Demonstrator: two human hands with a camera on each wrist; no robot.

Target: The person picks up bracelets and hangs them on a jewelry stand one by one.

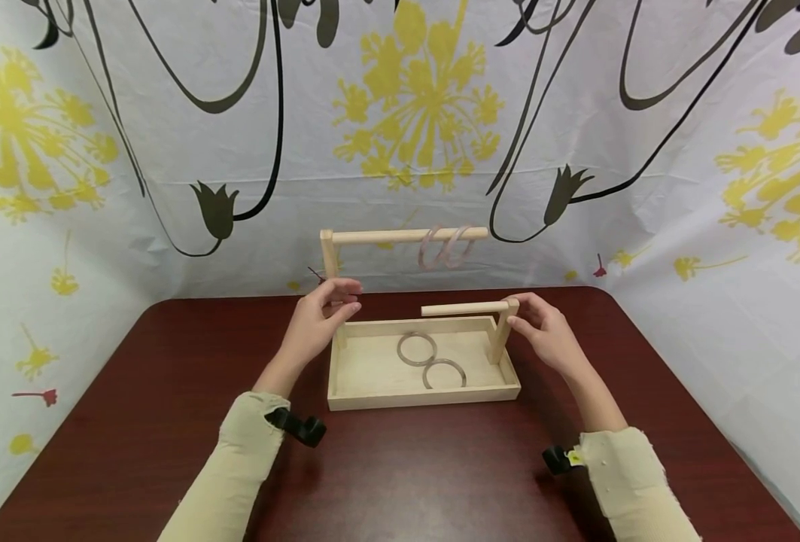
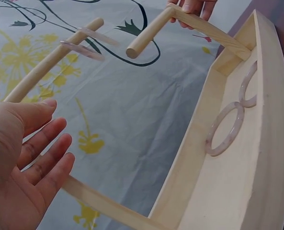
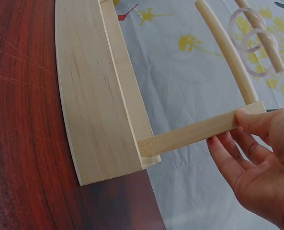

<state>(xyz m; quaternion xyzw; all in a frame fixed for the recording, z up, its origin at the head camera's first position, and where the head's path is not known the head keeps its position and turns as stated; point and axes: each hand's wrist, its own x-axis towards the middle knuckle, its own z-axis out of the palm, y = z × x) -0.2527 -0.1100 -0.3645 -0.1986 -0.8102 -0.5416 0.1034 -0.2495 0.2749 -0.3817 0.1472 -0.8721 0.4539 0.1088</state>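
A wooden bangle stand has a shallow tray (image 1: 427, 400) with a post at each end. My right hand (image 1: 545, 335) pinches the upper part of the right post (image 3: 194, 134), thumb on one side and fingertips on the other. A short rod (image 1: 463, 309) juts inward from that post. Beside the left post (image 1: 330, 260) is my left hand (image 2: 27, 158), its fingers loosely bent and apart from the thumb, overlapping the post. Two pale pinkish bangles hang near the free end of the long upper rod (image 1: 379, 236). Two more bangles (image 2: 210, 139) lie in the tray.
The stand is toward the back of a dark red-brown table (image 1: 400, 467). Behind and around it hangs a pale cloth (image 1: 291, 165) with yellow and dark flower prints. Black wrist cameras (image 1: 298, 427) are strapped over both sleeves.
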